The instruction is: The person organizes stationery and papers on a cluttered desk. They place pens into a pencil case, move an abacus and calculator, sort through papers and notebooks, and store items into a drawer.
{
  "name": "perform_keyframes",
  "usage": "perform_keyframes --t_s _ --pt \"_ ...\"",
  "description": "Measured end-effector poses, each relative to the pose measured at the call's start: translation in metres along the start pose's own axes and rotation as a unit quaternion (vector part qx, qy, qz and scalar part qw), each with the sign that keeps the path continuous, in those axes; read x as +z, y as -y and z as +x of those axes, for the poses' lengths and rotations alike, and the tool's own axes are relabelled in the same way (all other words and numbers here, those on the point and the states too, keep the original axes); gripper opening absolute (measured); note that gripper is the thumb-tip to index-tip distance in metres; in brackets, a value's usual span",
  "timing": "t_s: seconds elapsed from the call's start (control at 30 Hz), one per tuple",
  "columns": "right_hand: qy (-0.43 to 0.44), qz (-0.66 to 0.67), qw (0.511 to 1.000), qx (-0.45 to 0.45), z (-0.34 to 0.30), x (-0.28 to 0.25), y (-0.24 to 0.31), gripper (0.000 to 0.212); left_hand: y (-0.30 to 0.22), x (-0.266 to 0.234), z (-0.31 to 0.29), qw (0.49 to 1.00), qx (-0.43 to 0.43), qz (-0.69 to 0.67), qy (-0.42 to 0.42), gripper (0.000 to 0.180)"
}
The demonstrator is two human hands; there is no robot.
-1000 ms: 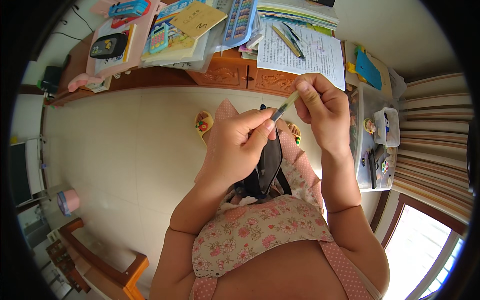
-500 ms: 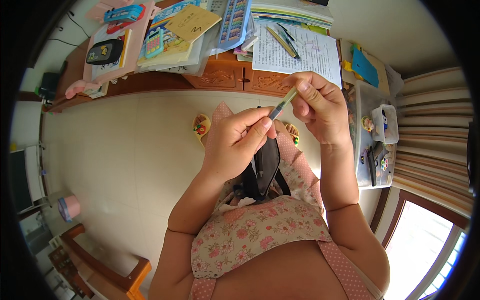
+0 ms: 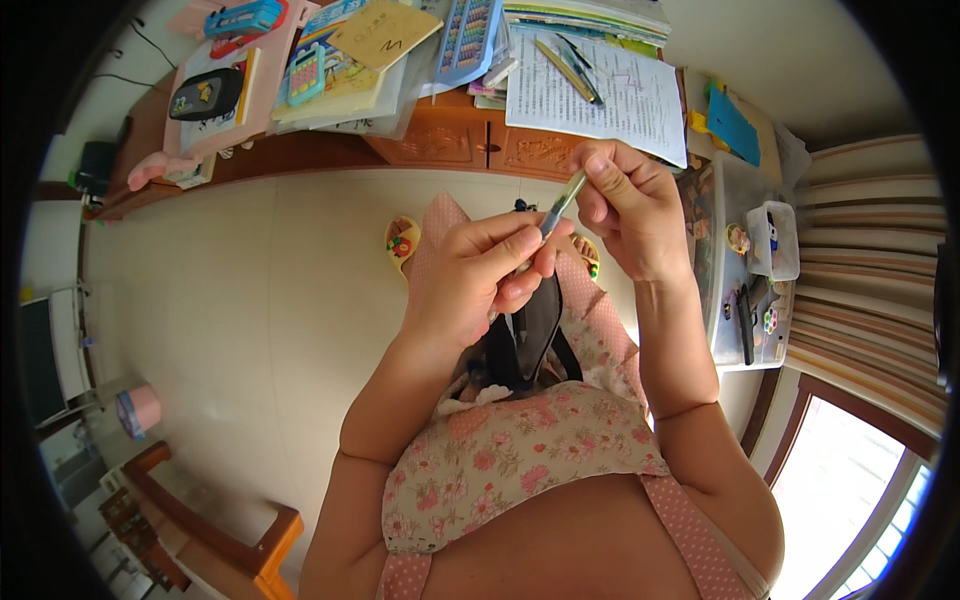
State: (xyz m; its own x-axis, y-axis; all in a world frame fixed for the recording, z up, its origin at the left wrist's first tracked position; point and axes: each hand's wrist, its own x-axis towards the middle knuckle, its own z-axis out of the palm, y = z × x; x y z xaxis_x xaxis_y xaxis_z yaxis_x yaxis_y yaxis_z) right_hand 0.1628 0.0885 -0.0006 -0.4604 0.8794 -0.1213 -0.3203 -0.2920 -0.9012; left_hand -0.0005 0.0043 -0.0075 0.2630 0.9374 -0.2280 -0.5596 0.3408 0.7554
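A slim pen [image 3: 553, 219] with a pale translucent yellowish end is held slantwise between my two hands, above my lap. My left hand [image 3: 487, 265] is closed round its darker lower part, so much of the barrel is hidden. The far, pale end is pinched between thumb and fingers of my right hand [image 3: 632, 205]. Beneath the hands, an unzipped dark pencil case [image 3: 540, 325] lies on my lap, with a dark pen-like stick showing inside it. Several pens [image 3: 570, 72] rest on printed sheets [image 3: 625, 115] at the desk's front edge.
On the wooden desk [image 3: 430, 145] are a blue bead frame [image 3: 468, 45], a toy-coloured calculator [image 3: 306, 75], a brown booklet [image 3: 386, 33] and a black case [image 3: 207, 95]. A clear storage box [image 3: 750, 340] with small toys on top stands at the right. A wooden chair [image 3: 270, 555] is lower left.
My left hand has turned slightly and its fingers have shifted along the pen. My right hand has moved a little left, still pinching the pale end.
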Motion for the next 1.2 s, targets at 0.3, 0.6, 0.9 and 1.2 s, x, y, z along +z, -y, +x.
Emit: perform_keyframes --t_s 0.3,0.6,0.9,1.2 --pt "-0.056 0.003 0.998 -0.02 -0.012 -0.023 0.003 0.021 0.032 -0.029 0.003 0.931 0.182 0.277 -0.154 0.032" --pt "-0.027 -0.412 0.91 -0.027 -0.033 -0.011 -0.069 0.024 0.082 -0.032 -0.028 0.828 0.113 0.513 -0.196 0.062" --pt "-0.24 -0.498 0.823 -0.129 0.046 -0.069 -0.032 0.027 0.079 -0.042 -0.037 0.865 0.129 0.437 -0.208 0.05" --pt "-0.22 -0.759 0.604 0.098 0.184 -0.103 -0.034 0.055 0.076 -0.052 -0.05 0.848 0.111 0.444 -0.269 0.041"
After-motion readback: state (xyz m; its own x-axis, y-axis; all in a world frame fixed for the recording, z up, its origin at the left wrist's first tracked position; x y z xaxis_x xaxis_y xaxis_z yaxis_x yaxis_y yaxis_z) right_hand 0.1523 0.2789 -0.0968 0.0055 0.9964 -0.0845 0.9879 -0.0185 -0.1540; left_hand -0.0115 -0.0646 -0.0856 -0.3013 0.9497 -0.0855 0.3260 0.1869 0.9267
